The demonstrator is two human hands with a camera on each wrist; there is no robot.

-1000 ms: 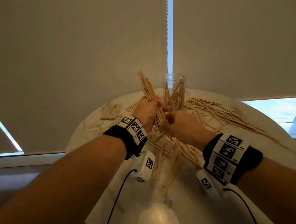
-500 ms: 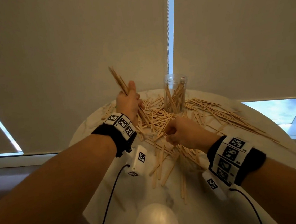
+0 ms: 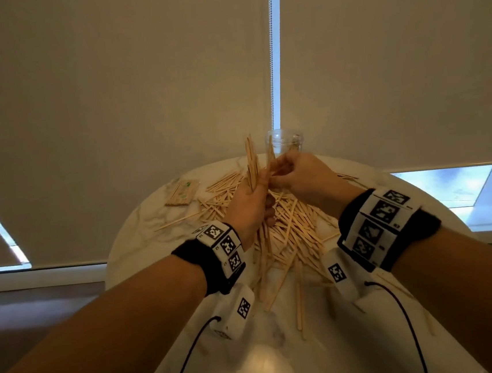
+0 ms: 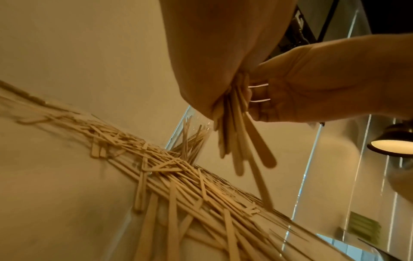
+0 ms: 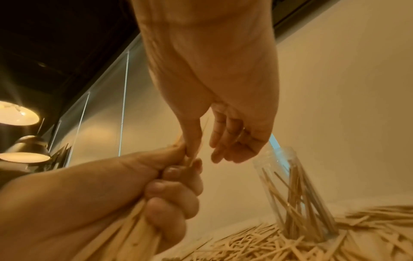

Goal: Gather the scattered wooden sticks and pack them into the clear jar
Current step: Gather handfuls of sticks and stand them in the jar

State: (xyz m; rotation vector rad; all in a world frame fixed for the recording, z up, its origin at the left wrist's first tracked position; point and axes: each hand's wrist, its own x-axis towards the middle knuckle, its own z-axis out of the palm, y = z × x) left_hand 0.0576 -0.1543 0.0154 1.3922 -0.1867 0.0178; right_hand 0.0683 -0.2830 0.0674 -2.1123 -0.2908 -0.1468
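Left hand (image 3: 251, 205) raised since half a second ago, back in over the pile; fist clamped round a bundle (image 3: 251, 163) of sticks, upright, tips at 12 o'clock, tails hanging below the fist in left wrist view. Right hand (image 3: 300, 175) up off the desk (image 3: 140, 223), now meeting the left; thumb and forefinger pinching a thin stick (image 5: 196, 150) against the bundle, other fingers (image 5: 225, 139) loose and apart. Jar (image 3: 284, 145) upright at 12 o'clock just beyond both hands, part filled, not touched. Loose sticks (image 3: 291, 233) heaped mid-desk, a flat packet (image 3: 181, 193) at 10 o'clock. Judgement: bundle growing by additions; transfer to jar pending, most of pile unpacked.
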